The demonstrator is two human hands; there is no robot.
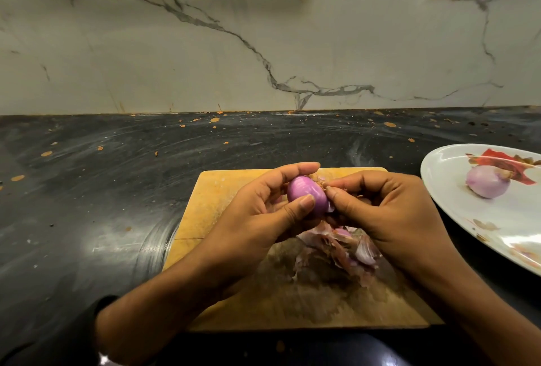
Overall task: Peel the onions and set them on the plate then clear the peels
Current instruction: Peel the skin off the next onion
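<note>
While the left hand [263, 204] cradles the onion [306, 197] at frame centre, its grip curled around the bulb with thumb and fingers, the right hand [377, 207] pinches a dry flap of skin at the onion's far end; likely steadying against the pull. Work is held above the cutting board [222, 198], so peels [336, 248] drop into one pile at lower centre, easing clearing later. One peeled onion [487, 185] already sits on the plate [445, 166] at right edge, near the tabletop [87, 190] work area.
</note>
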